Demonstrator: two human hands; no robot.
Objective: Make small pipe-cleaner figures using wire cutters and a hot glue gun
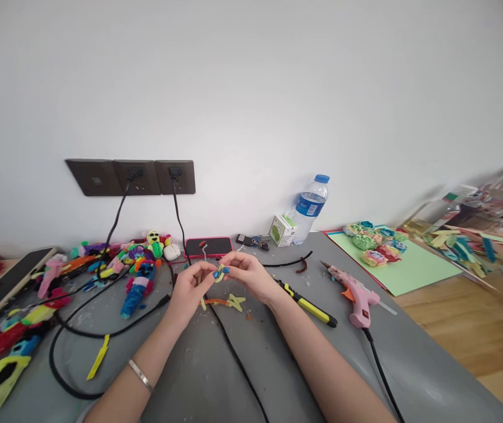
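Note:
My left hand (195, 289) and my right hand (247, 276) meet above the middle of the grey table, fingertips pinched together. Between them is a small loop of pale yellow pipe cleaner (219, 275), held from both sides. Part of it is hidden behind my fingers. Just below my hands, an orange pipe cleaner piece (217, 302) lies on the table, and several pale yellow pieces (236, 302) sit at its right end. A grey twisted strand with a red tip (204, 249) shows just behind my left hand.
A pink hot glue gun (359, 296) and a yellow-black cutter (311, 306) lie to the right. Behind stand a water bottle (311, 205) and a small box (282, 230); a phone (208, 247) lies nearby. Colourful pipe cleaner figures (139, 288) and black cables (57, 358) crowd the left.

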